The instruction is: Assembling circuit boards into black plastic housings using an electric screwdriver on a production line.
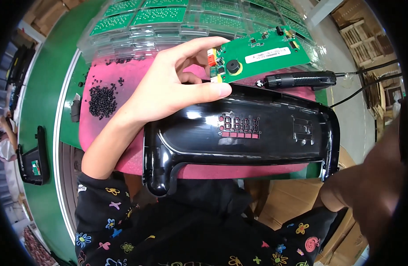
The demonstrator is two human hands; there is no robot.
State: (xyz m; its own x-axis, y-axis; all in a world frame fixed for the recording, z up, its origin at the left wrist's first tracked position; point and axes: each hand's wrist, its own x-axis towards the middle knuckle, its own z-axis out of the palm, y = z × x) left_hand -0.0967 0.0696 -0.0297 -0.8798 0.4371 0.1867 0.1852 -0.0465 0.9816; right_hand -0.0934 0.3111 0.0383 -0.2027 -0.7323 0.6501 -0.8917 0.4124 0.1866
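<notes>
My left hand (168, 84) holds a green circuit board (261, 55) by its left end, fingers pinched near an orange connector. The board hovers just above a glossy black plastic housing (244, 133) with a red segmented display window, which lies on a pink mat (102, 124). My thumb rests on the housing's top edge. My right hand (372, 186) is at the far right, close to the camera and blurred; its fingers sit by the housing's right end, and I cannot see whether it grips anything.
Clear trays of green circuit boards (168, 17) are stacked at the back. A pile of small black parts (102, 99) lies on the mat's left. A black electric screwdriver (301, 80) with cable lies behind the housing. Cardboard boxes (292, 199) sit below. Another black housing (33, 162) rests at left.
</notes>
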